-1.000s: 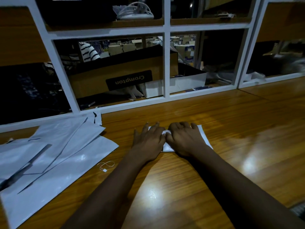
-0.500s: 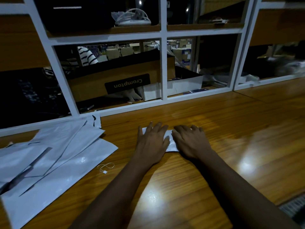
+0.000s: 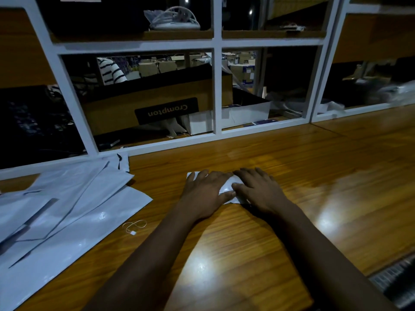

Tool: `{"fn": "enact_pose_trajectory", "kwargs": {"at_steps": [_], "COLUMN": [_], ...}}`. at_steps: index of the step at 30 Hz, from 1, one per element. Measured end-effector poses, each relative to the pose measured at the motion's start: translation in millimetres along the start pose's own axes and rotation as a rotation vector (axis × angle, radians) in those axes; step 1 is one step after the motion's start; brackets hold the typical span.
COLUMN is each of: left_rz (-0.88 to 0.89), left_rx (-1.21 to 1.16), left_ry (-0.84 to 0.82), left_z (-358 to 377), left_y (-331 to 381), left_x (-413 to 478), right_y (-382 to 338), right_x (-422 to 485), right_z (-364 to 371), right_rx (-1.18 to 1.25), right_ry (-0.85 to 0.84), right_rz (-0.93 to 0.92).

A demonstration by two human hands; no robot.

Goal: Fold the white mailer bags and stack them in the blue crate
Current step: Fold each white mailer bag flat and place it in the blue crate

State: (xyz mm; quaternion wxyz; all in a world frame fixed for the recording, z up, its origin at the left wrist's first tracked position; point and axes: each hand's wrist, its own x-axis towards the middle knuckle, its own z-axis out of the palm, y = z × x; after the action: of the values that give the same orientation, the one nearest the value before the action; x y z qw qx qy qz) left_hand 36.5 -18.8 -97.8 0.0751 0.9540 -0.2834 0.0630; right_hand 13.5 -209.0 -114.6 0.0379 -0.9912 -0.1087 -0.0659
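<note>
A small folded white mailer bag [image 3: 229, 186] lies on the wooden table [image 3: 292, 176], mostly covered by both hands. My left hand [image 3: 205, 193] lies flat on its left part with fingers spread. My right hand [image 3: 258, 189] presses flat on its right part, thumb beside the left thumb. A loose pile of unfolded white mailer bags [image 3: 56, 209] spreads over the table's left side. No blue crate is in view.
A white-framed shelf unit [image 3: 215, 90] stands along the table's far edge, holding a brown Crompton box [image 3: 157, 104] and a white box [image 3: 244, 113]. A small string tag [image 3: 134, 226] lies beside the pile. A dark grille [image 3: 395, 279] shows at the lower right.
The visible bag has shrunk: its right flap no longer shows past my right hand. My left hand's fingers have spread flatter and both hands sit closer together on the smaller fold.
</note>
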Motion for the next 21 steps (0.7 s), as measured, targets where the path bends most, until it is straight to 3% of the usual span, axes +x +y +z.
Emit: {"fn": "enact_pose_trajectory", "kwargs": {"at_steps": [4,15,21], "left_rz": [-0.020,-0.089,-0.159], "left_rx": [-0.050,-0.090,-0.138], "left_ry": [0.027,-0.059,-0.025], "left_z": [0,-9,-2], "left_y": [1,-11,-19], "left_x": [2,-11,-23], "right_y": [-8,-14,-30], "right_x": [-13,-22,-28], "right_z": [-10,-19,-23], "right_rx": [0.113,0.134,0.025], "right_ry": [0.025,-0.062,0.041], "right_rz": [0.145,0.164,0.164]}}
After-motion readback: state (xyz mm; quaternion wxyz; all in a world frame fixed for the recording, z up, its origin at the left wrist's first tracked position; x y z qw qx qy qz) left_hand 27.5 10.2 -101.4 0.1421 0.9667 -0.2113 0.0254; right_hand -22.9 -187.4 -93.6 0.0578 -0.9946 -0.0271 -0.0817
